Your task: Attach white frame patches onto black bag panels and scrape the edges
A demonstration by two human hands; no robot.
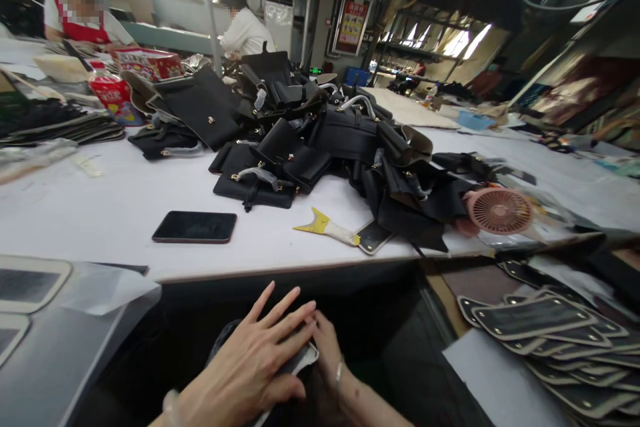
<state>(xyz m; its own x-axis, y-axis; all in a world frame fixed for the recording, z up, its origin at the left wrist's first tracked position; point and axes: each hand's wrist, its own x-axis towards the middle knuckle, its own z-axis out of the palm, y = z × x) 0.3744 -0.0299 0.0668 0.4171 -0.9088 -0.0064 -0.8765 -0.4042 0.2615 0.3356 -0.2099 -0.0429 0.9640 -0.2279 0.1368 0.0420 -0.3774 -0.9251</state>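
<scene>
Low in the middle, my left hand (263, 353) lies with fingers spread over a dark piece with a pale edge (303, 361), perhaps a bag panel. Much of that piece is hidden beneath the palm. My right hand (326, 348) is at its far right corner, fingers bent and closed at the edge, close to my left fingertips. Both hands are below the front edge of the white table (200, 263). Beyond them on the table lie a black phone (195, 227) and a yellow forked tool with a wrapped handle (327, 227).
Black handbags (300, 140) are heaped across the table. A pink fan (500, 210) stands right of them. Pale-edged dark panels (540, 320) are stacked at right; similar panels (30, 283) lie at left. A red bottle (113, 93) stands back left. Two people (247, 33) sit beyond.
</scene>
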